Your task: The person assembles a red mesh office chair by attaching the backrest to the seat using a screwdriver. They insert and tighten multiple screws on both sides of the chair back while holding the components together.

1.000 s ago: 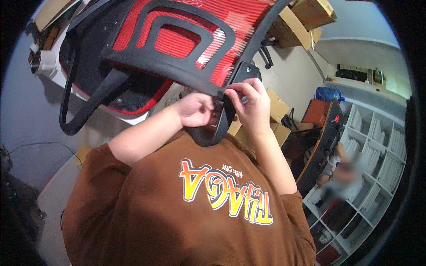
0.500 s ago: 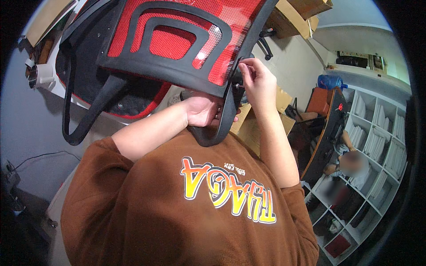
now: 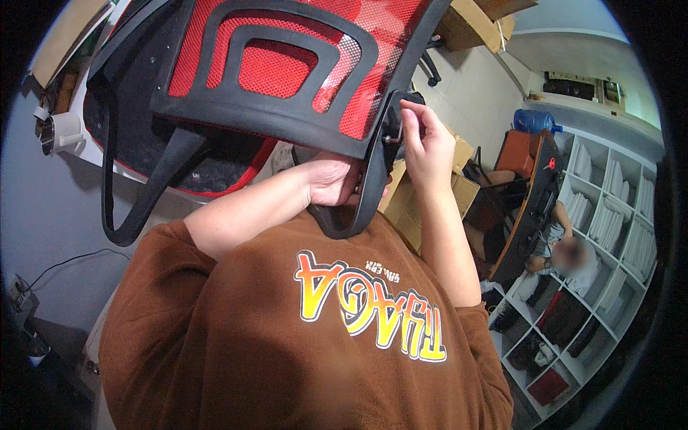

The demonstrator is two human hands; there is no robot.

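A chair backrest with red mesh (image 3: 276, 72) and a black plastic frame leans in front of me, with black loop armrests at both sides. My left hand (image 3: 333, 179) reaches under the frame's lower corner and is closed around the right armrest (image 3: 374, 183); its fingertips show past the far edge. My right hand (image 3: 430, 143) pinches thumb and forefinger on a thin, bent metal hex key (image 3: 395, 136) at the outer side of that armrest. The hex key's end in the fingers is partly hidden. Behind the backrest lies the black underside of the red-edged seat (image 3: 208, 168).
A white mug (image 3: 66, 132) stands at the left on a white surface. Cardboard boxes (image 3: 408, 204) lie beyond my right arm, others at the top right. Further right are a wooden desk edge (image 3: 527, 208), a white cubby shelf (image 3: 598, 276) and another person (image 3: 570, 258).
My right hand has shifted slightly right and down, and the metal hex key shows more clearly. The left hand keeps its hold on the armrest.
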